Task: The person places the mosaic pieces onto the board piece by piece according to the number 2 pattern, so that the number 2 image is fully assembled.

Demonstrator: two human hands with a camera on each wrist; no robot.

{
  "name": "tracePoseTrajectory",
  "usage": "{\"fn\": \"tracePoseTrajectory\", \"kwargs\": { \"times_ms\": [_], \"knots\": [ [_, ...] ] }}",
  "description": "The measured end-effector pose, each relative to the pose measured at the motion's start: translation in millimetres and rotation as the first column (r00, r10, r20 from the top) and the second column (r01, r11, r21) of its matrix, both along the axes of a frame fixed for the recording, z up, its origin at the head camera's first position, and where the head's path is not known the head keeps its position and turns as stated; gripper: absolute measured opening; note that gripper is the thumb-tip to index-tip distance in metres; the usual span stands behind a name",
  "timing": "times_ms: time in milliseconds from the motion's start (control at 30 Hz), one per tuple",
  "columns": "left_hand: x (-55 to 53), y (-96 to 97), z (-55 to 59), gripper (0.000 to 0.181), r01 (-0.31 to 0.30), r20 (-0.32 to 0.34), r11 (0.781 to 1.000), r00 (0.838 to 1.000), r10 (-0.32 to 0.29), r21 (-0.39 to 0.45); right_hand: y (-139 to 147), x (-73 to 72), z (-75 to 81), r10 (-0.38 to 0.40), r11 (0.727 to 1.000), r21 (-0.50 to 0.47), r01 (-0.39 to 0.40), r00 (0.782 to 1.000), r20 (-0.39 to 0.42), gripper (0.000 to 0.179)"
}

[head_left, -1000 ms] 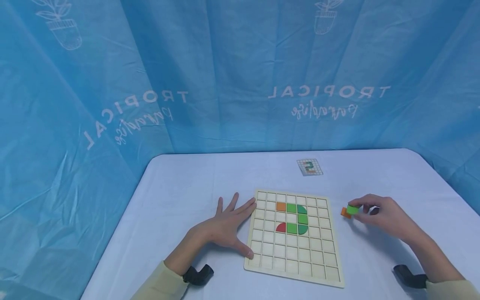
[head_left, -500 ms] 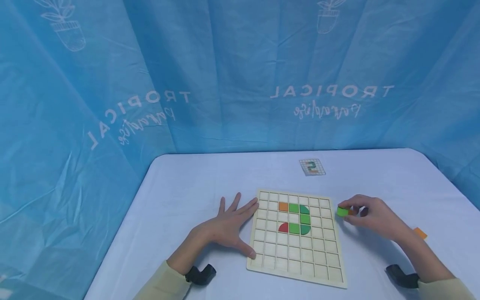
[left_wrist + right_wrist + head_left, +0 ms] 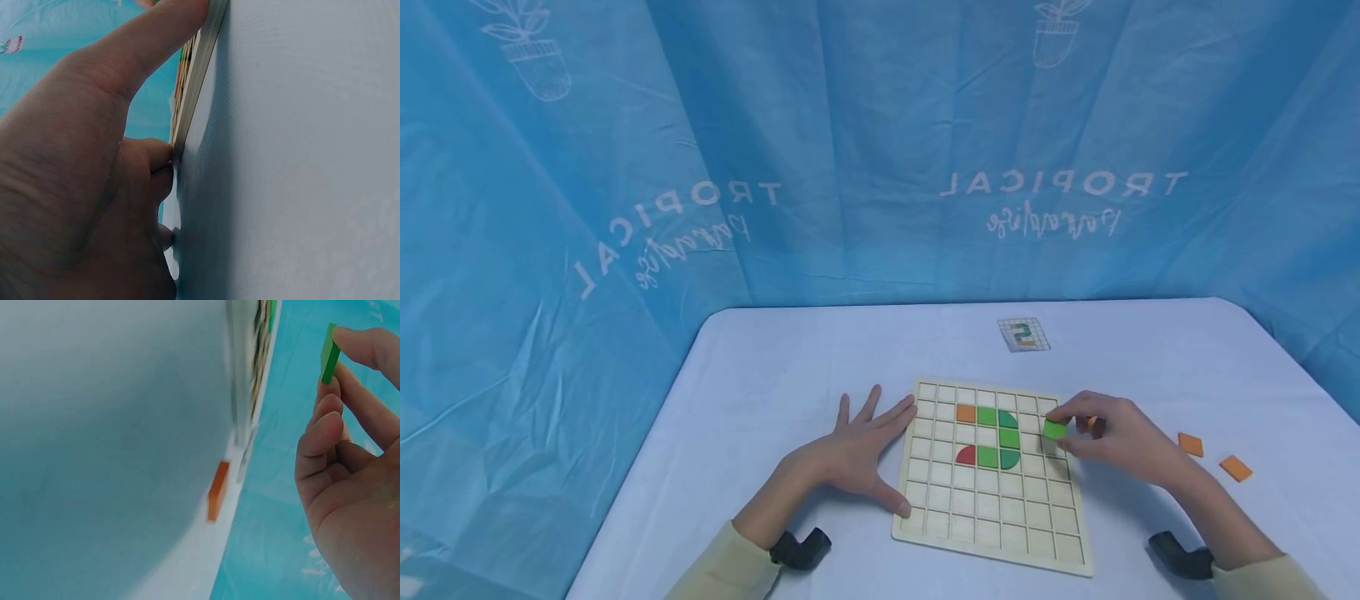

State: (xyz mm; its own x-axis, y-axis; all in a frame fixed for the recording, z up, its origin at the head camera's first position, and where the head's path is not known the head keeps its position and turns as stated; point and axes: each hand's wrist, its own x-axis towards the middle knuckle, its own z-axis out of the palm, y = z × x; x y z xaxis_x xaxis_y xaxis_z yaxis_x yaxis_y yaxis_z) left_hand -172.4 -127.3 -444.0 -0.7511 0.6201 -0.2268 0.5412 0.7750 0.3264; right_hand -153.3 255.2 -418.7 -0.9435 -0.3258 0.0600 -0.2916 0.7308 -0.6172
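A light wooden grid board (image 3: 977, 531) lies on the table, with a curved figure of tiles set in its cells. The figure includes an orange square (image 3: 966, 413), green squares (image 3: 987, 457), dark green rounded pieces (image 3: 1008, 419) and a red quarter-round piece (image 3: 966, 455). Fingers spread, my left hand (image 3: 850, 458) rests at the board's left edge, thumb near the lower corner. My right hand (image 3: 1120, 437) pinches a green square tile (image 3: 1054, 430) between thumb and index finger, above the board's right edge. In the right wrist view, the green tile (image 3: 330, 353) appears edge-on.
Orange square tiles (image 3: 1191, 444) lie on the white table right of the board, one partly hidden behind the right hand's fingers. A small pattern card (image 3: 1024, 334) with a gridded figure lies behind the board. A blue printed curtain (image 3: 880, 150) hangs beyond the table.
My right hand has moved left with the green tile, from beside the board to over its right edge. Orange tiles behind it have come into view. My left hand stays at the board.
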Motion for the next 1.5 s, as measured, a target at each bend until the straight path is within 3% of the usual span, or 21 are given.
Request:
{"fn": "tracePoseTrajectory", "kwargs": {
  "times_ms": [200,867,1500],
  "knots": [
    [0.7,0.9,0.0,0.132,-0.002,0.002,1.000,1.000,0.002,0.006,-15.5,3.2,5.5,0.038,0.999,-0.021,-0.038,0.999,-0.005,0.026],
    [0.0,0.0,-0.4,0.132,0.004,0.007,1.000,1.000,-0.004,0.018,-49.4,4.6,1.6,0.178,0.980,-0.098,-0.174,0.984,0.030,0.027],
    [0.7,0.4,2.1,0.132,0.000,0.005,1.000,1.000,0.000,0.012,-83.6,5.6,-0.4,0.251,0.968,0.010,-0.252,0.968,0.019,0.027]
  ]
}}
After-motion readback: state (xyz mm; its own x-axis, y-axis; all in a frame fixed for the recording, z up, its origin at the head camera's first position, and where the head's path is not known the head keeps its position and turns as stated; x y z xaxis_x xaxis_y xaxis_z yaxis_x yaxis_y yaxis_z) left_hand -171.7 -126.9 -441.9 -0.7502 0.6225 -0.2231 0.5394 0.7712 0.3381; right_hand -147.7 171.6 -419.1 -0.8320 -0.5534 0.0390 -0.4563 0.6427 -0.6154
